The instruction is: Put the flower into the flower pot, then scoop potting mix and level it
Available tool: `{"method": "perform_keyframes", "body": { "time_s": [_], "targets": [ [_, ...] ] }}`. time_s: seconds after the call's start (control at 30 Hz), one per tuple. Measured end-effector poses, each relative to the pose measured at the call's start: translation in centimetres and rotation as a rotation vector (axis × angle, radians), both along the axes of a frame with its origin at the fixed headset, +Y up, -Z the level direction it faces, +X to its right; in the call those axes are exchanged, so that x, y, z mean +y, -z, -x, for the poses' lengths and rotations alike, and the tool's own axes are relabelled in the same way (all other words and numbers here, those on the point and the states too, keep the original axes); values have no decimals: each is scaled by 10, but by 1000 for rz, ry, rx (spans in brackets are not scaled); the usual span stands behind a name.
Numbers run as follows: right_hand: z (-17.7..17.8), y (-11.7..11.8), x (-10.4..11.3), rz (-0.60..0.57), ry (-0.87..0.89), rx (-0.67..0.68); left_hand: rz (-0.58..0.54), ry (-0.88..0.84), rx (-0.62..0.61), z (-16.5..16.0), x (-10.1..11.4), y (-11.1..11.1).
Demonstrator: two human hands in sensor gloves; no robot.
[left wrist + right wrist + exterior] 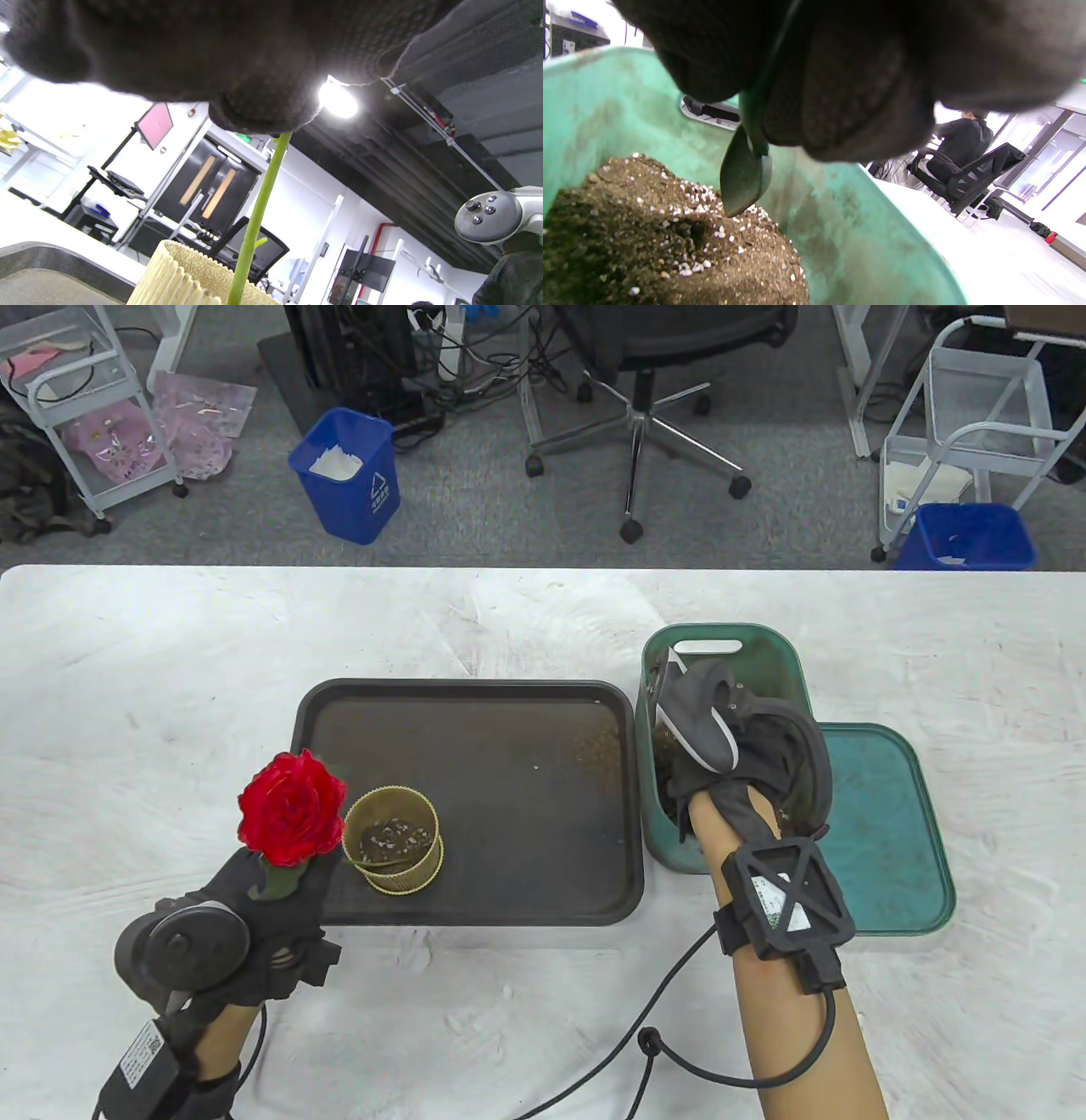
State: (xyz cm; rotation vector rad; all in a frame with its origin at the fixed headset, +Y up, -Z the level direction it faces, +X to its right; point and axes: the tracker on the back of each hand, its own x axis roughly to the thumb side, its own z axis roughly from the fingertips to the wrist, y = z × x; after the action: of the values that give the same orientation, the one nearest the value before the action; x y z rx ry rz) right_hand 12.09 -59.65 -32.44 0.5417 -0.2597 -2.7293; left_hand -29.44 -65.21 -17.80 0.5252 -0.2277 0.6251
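A red artificial rose (291,808) is held by my left hand (254,912) just left of the gold ribbed pot (395,840), which stands on the dark tray (509,712) with a little mix inside. In the left wrist view the green stem (254,220) runs down from my gloved fingers (258,112) toward the pot (178,275). My right hand (747,738) reaches into the green bin (721,645) and grips a small green scoop (744,178). The scoop's tip hovers just over the potting mix (649,237).
A teal lid (891,831) lies right of the bin. Spilled mix dusts the tray's right side (598,755). Glove cables (662,1035) trail over the white table near its front edge. Beyond the table stand blue waste bins (349,475), an office chair and wire carts.
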Motion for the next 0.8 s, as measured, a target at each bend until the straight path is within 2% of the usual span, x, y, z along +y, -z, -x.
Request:
{"method": "perform_keyframes", "body": {
  "time_s": [0.2, 0.8],
  "targets": [
    [-3, 1, -11, 69, 0, -8, -2, 4, -3, 0, 0, 0],
    [-2, -10, 0, 133, 0, -6, -8, 23, -11, -2, -2, -1]
  ]
}}
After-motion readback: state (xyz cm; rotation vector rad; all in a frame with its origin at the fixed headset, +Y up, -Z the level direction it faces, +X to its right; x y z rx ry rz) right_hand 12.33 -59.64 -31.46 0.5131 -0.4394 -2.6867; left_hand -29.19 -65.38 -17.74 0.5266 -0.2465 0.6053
